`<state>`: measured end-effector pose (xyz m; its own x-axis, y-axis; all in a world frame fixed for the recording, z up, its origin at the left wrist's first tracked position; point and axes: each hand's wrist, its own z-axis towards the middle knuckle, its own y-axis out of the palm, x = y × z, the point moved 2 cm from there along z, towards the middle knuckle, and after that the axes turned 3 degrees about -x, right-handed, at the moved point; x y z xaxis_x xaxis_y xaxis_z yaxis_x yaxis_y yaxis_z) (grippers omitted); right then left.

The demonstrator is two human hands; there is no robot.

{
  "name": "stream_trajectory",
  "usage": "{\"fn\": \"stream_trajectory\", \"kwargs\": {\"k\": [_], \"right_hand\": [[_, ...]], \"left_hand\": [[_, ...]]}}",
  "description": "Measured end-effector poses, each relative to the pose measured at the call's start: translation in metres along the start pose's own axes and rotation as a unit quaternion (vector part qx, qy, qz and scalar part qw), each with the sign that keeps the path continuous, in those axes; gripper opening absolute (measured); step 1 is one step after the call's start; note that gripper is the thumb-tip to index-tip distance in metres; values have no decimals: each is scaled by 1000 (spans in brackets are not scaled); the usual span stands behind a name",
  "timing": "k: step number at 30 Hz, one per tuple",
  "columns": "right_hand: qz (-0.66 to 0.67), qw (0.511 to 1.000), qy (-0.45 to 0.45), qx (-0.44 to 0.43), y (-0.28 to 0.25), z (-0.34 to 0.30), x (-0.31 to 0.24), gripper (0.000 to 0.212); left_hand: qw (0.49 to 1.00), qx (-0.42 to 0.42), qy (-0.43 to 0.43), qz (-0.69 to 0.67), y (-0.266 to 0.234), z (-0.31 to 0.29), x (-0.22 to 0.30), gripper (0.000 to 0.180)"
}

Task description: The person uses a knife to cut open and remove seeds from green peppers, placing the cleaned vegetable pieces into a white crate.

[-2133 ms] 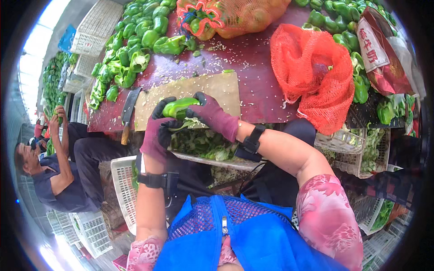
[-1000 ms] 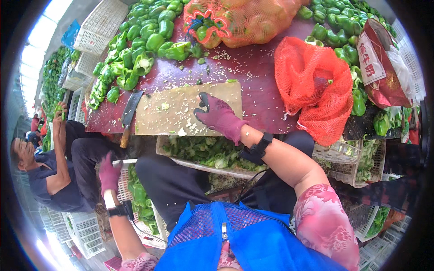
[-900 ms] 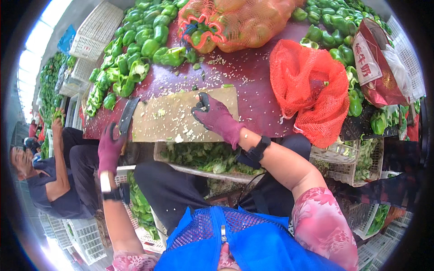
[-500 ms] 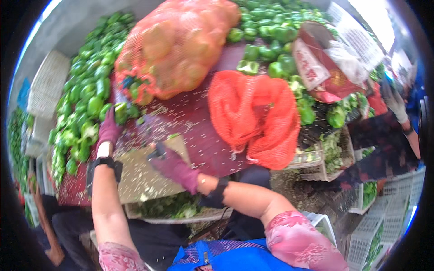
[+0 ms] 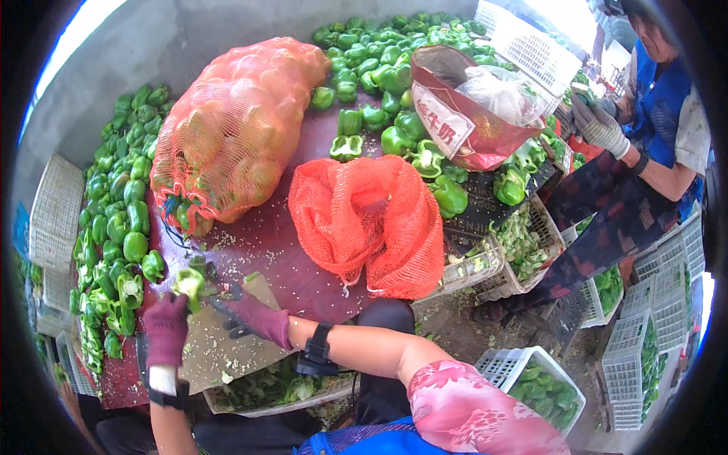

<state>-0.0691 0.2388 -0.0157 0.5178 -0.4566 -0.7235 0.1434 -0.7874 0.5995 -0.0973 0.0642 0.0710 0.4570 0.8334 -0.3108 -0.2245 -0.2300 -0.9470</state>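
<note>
My left hand (image 5: 165, 327), in a purple glove, is closed at the near left of the red table. At its fingertips is a cut green bell pepper (image 5: 189, 285), pale inside showing. My right hand (image 5: 256, 315), in a purple glove with dark fingertips, points left over a tan board (image 5: 235, 339). Its fingers are curled, and whatever they may hold is hidden. A piece of green pepper (image 5: 198, 265) lies just beyond the cut one. Whole and cut green peppers (image 5: 135, 246) are heaped to the left of my left hand.
A full orange mesh sack (image 5: 241, 125) lies at the back, with an empty red mesh bag (image 5: 367, 224) nearer. More peppers (image 5: 371, 57) lie beyond a red paper bag (image 5: 474, 129). Crates (image 5: 523, 250) stand right and below. A co-worker's gloved hand (image 5: 599, 129) is far right.
The view has shifted. My left hand has drawn back from the pepper heap toward me, with the cut pepper now at its fingers. My right hand stays over the board, nearer the left.
</note>
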Motion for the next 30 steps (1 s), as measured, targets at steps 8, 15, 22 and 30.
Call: {"fn": "stream_trajectory", "kwargs": {"k": [8,15,22,30], "right_hand": [[-1,995,-4,-95,13,-15,25,30],[106,967,-24,-230,24,-14,14,38],[-172,963,-52,-202,24,-17,22,61],[-202,961,-127,-142,16,-7,48,71]], "left_hand": [[996,20,47,-78,-44,-78,62,44],[609,364,-253,-657,1,-110,48,45],[414,186,-234,-860,5,-121,79,46],[616,265,-257,-696,11,-113,98,67]]}}
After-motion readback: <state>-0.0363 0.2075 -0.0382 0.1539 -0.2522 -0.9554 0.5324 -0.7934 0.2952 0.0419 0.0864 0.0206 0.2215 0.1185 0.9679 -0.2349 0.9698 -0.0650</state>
